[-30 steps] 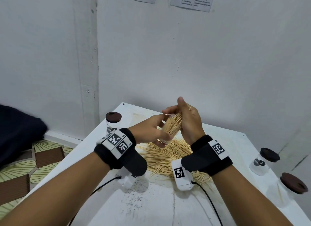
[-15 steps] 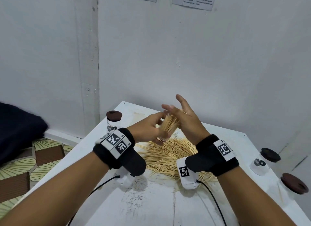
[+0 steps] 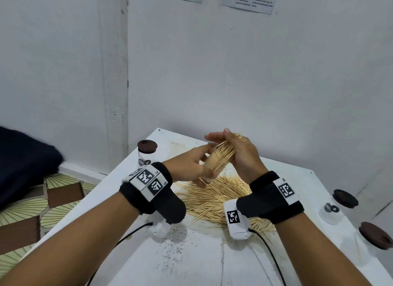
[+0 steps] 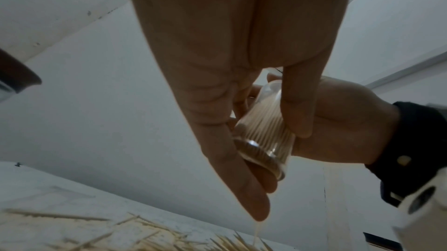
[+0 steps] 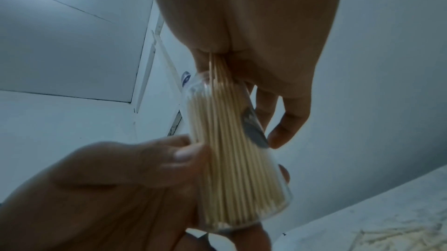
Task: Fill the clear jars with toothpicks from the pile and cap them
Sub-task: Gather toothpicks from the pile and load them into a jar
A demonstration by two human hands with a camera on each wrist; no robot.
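Holding one clear jar (image 3: pixel 212 165) of toothpicks (image 3: pixel 225 152) tilted above the pile (image 3: pixel 214 197).
Your left hand (image 3: pixel 187 164) grips the jar's base; your right hand (image 3: pixel 242 156), fingers straight, presses the protruding toothpicks at its mouth.

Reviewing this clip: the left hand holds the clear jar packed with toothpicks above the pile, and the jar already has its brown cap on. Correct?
Not quite. The clear plastic jar has no cap: the thin wooden toothpicks stick out of its open mouth against the right hand, as the head view shows. The rest holds: the left hand grips it above the loose toothpick pile.
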